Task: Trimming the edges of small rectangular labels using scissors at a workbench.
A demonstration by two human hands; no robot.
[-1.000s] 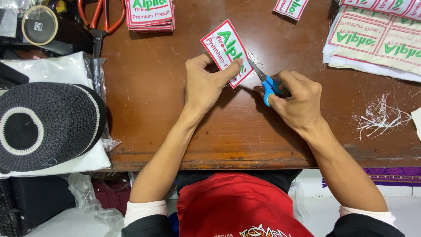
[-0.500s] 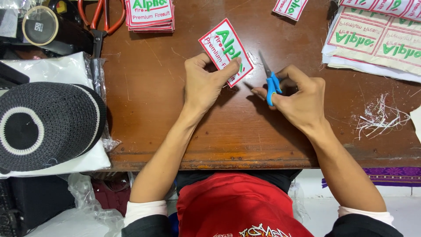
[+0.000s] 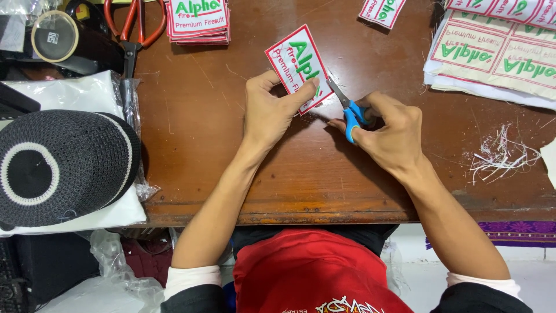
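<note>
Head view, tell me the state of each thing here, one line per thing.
Left hand: pinching a patch, held off the table.
Patch: flat, tilted, its lower edge at the scissor tips.
Right hand: fingers in the blue scissors.
Blue scissors: blades nearly closed, tips at the patch edge.
Patch stack: neatly piled.
Uncut sheet: patches still joined.
Red scissors: lying closed, unused.
Thread scraps: loose pile.
Cap: lying flat.
</note>
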